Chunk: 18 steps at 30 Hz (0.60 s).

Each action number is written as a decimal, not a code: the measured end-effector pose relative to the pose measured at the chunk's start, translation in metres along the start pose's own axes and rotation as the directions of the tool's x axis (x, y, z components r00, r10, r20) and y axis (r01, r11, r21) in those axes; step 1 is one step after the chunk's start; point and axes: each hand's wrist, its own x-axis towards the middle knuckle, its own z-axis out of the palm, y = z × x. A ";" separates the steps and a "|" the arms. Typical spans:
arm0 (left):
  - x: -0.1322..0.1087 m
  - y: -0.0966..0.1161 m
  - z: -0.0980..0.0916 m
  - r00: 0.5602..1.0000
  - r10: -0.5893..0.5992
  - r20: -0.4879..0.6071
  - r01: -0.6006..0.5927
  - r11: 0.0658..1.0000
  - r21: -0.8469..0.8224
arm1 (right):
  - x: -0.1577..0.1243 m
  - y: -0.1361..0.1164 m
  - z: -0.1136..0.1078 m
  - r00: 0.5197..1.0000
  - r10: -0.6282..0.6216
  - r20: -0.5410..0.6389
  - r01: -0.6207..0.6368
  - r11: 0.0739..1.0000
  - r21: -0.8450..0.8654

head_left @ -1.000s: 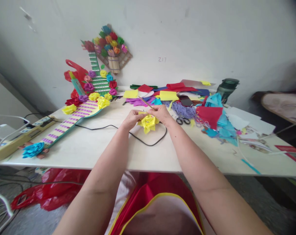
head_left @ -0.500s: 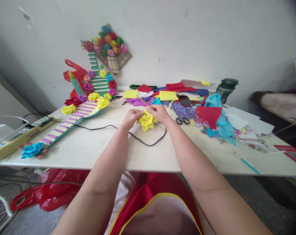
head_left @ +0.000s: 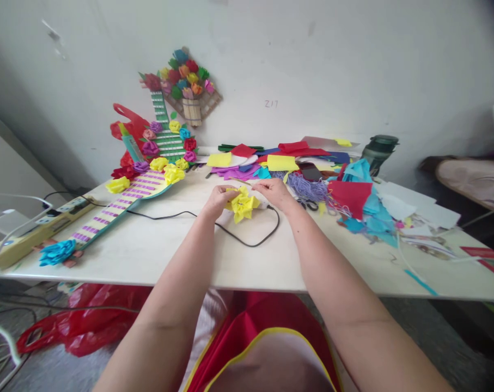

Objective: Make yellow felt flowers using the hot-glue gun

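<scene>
My left hand [head_left: 221,200] pinches the left edge of a yellow paper flower [head_left: 244,207], whose crumpled petals spread out over the table. My right hand [head_left: 274,191] is closed on a thin brown stick [head_left: 241,182], which points left just above the flower; the fingers are apart from the petals. Right of the flower and under my right hand, a small white object [head_left: 263,206] shows in part, with a black cord [head_left: 247,244] running from it. I cannot make out what it is.
Paper flowers trim a striped guitar-shaped craft [head_left: 128,204] at left, beside a power strip [head_left: 38,231]. Behind my hands lie coloured paper sheets [head_left: 282,163], purple shredded strands [head_left: 308,188] and scissors [head_left: 311,205]. A dark green bottle [head_left: 378,152] stands at back right.
My right hand has shifted right, off the flower. The stick has swung lower and lies flatter. My left hand keeps its hold on the flower, and the view has tilted slightly.
</scene>
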 end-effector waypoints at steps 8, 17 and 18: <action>0.000 0.000 0.000 1.000 -0.002 -0.002 0.002 1.000 -0.005 | 0.000 0.002 -0.003 0.999 -0.014 0.048 0.013 1.000 0.025; -0.001 0.001 0.001 1.000 0.015 0.016 -0.015 1.000 -0.014 | 0.001 0.001 -0.001 0.997 -0.023 0.069 0.020 0.999 0.048; -0.001 0.000 0.000 1.000 0.017 0.018 -0.017 1.000 -0.014 | 0.001 0.003 -0.001 0.996 -0.038 0.078 0.032 0.997 0.069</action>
